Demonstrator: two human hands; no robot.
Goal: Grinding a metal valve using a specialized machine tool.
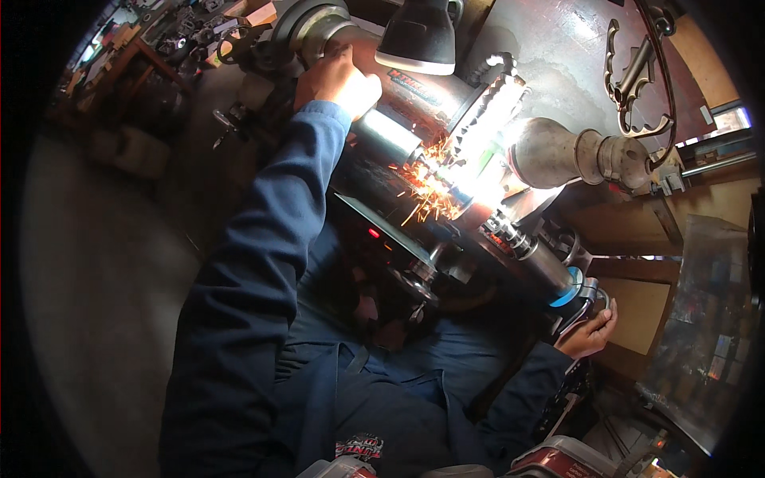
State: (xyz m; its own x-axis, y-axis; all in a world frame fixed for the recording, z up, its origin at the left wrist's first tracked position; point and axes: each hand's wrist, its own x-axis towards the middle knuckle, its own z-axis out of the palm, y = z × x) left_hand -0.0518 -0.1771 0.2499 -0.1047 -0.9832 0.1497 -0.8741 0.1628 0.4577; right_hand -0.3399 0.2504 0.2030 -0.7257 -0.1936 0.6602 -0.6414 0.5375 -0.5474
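Orange sparks [434, 187] spray from the middle of a grinding machine, where a metal shaft [514, 233] meets a brightly lit spot. Glare hides the exact contact. My left hand [341, 84] is closed at the machine's far left end, beside a shiny metal cylinder [390, 134] and a grey housing [434, 92]; what its fingers grip is hidden. At the right end, my right hand [588, 334] is closed on a curved metal handle [603, 296], next to a blue ring [569, 288] on the spindle.
A black lamp [418, 36] hangs above the housing. A pale bulb-shaped nozzle [550, 151] and segmented hose [498, 95] stand near the sparks. A metal hanger [637, 76] is at the far right. Clear plastic sheeting [693, 342] hangs beside wooden panels. Cluttered parts [187, 32] lie far left.
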